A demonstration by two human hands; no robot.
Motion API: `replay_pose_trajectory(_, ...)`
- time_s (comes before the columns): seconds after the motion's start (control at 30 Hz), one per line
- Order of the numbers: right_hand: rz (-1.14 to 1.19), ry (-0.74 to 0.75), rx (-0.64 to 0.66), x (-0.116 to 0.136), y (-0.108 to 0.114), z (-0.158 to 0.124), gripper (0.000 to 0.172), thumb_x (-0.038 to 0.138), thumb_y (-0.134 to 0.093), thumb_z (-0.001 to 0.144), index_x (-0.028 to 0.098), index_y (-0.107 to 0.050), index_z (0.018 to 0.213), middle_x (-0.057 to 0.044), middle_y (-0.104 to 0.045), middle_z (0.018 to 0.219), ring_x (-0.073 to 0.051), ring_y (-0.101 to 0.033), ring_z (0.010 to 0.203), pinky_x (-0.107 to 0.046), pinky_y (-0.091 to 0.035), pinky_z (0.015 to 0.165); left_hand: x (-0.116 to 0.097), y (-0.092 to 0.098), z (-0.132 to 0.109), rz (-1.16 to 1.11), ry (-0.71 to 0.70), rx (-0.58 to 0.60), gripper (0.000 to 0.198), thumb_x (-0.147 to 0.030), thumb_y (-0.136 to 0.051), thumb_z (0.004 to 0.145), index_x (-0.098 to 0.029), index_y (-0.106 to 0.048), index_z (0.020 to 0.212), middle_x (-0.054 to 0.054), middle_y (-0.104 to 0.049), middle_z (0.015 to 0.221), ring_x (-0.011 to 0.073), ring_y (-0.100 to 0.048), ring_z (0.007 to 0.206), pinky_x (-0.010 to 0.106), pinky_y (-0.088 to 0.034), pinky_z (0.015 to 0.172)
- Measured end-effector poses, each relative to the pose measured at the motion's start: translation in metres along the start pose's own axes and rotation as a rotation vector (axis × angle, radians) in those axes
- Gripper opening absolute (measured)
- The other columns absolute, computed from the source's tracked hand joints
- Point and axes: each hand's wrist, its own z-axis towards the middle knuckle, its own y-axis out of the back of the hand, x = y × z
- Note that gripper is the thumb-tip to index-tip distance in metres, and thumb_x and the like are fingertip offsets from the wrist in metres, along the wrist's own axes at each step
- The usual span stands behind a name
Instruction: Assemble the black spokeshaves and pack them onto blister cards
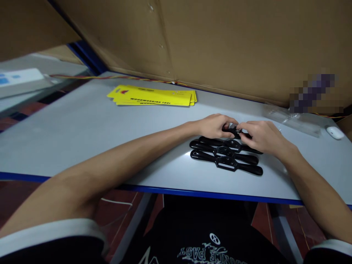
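Several black spokeshave bodies lie side by side, with the nearest spokeshave (226,162) showing an open slot in its middle. At the far end of the row, my left hand (215,126) is closed round one handle of another spokeshave (232,131). The fingertips of my right hand (261,135) pinch a small shiny metal piece (238,130) at that tool's middle. My fingers partly cover this spokeshave, and the exact kind of the metal piece is too small to make out.
Yellow printed cards (156,97) are stacked at the back of the grey table (82,128). Clear plastic bags (297,123) and a white earbud-case-like object (334,132) are at the right. A cardboard wall (220,47) and twisted wires (123,77) border the back.
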Motion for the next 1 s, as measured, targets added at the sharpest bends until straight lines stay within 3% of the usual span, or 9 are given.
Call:
replay_pose_trajectory(0.17,-0.015,0.002,-0.002,0.002,-0.002,0.002,0.023,0.027,-0.053,0.099,0.020,-0.075,0.104,-0.008,-0.079,0.094,-0.021,-0.064,0.072,-0.032,-0.029,0.060,0.002,0.000,0.000,0.006,-0.012,0.001,0.050,-0.042,-0.063,0.086,-0.014,-0.070,0.127,0.003,-0.062,0.084,0.0148,-0.053,0.070,0.027,-0.039,0.069)
replay_pose_trajectory(0.47,-0.082,-0.018,-0.064,0.010,-0.008,0.005,0.032,0.028,-0.047,0.104,0.015,-0.073,0.090,-0.010,-0.072,0.088,-0.019,-0.059,0.070,-0.034,-0.027,0.060,0.000,-0.001,0.001,0.009,0.007,-0.003,0.050,-0.044,-0.062,0.085,-0.013,-0.072,0.123,0.004,-0.063,0.084,0.0150,-0.053,0.070,0.028,-0.040,0.069)
replay_pose_trajectory(0.6,-0.044,-0.009,-0.028,0.012,-0.009,0.007,0.030,0.025,-0.049,0.102,0.015,-0.073,0.087,-0.008,-0.069,0.084,-0.019,-0.056,0.070,-0.034,-0.029,0.061,0.001,0.000,0.001,0.002,0.002,-0.001,0.052,-0.042,-0.062,0.086,-0.014,-0.070,0.129,0.003,-0.062,0.083,0.0145,-0.052,0.069,0.028,-0.040,0.068)
replay_pose_trajectory(0.87,0.056,0.093,-0.109,0.009,-0.008,0.004,0.032,0.030,-0.048,0.103,0.015,-0.073,0.089,-0.011,-0.067,0.101,-0.019,-0.056,0.074,-0.034,-0.039,0.070,0.000,-0.001,0.000,-0.015,-0.012,-0.007,0.048,-0.045,-0.061,0.088,-0.015,-0.071,0.124,0.001,-0.060,0.078,0.0141,-0.051,0.066,0.028,-0.038,0.067)
replay_pose_trajectory(1.0,0.054,0.122,-0.121,0.006,-0.010,0.003,0.023,0.021,-0.052,0.096,0.015,-0.072,0.106,-0.012,-0.069,0.107,-0.020,-0.059,0.077,-0.034,-0.041,0.070,0.001,-0.002,0.001,0.007,-0.003,-0.013,0.041,-0.042,-0.063,0.084,-0.015,-0.072,0.113,0.002,-0.061,0.080,0.0150,-0.052,0.068,0.029,-0.038,0.067)
